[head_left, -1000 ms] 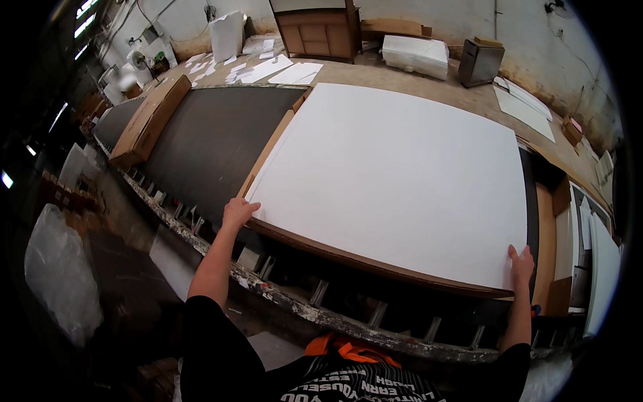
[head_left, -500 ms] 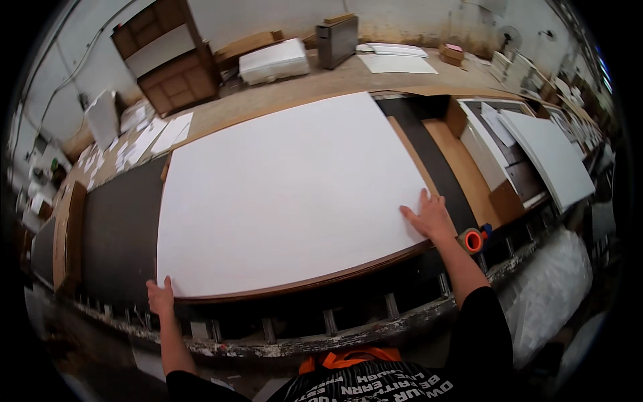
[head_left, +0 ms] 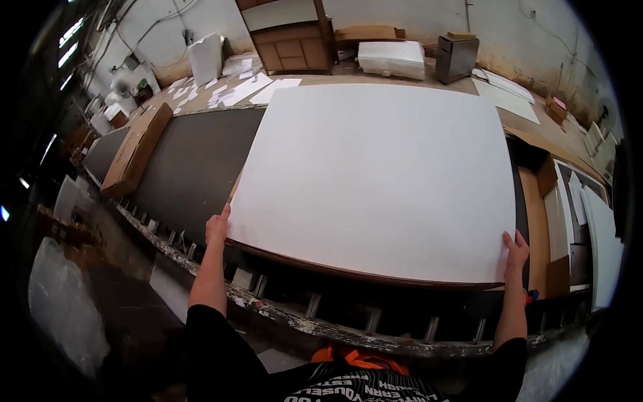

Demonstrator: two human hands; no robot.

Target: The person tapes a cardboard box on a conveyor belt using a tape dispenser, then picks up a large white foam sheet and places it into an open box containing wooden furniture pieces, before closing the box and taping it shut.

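The left hand (head_left: 217, 228) and right hand (head_left: 516, 252), set well apart, each gripped a near corner of the large white sheet (head_left: 378, 174), which lay flat on a brown board (head_left: 529, 201) over the long tabletop (head_left: 187, 167). Farther off stood a wooden cabinet (head_left: 295, 43).

1. A long cardboard box (head_left: 137, 151) lies on the dark bench top (head_left: 191, 164), well left of the fingers.
2. A wooden cabinet (head_left: 295, 43), a white block (head_left: 392, 59) and a grey box (head_left: 457, 57) stand far beyond them.
3. Paper sheets (head_left: 248, 87) lie scattered near the cabinet.
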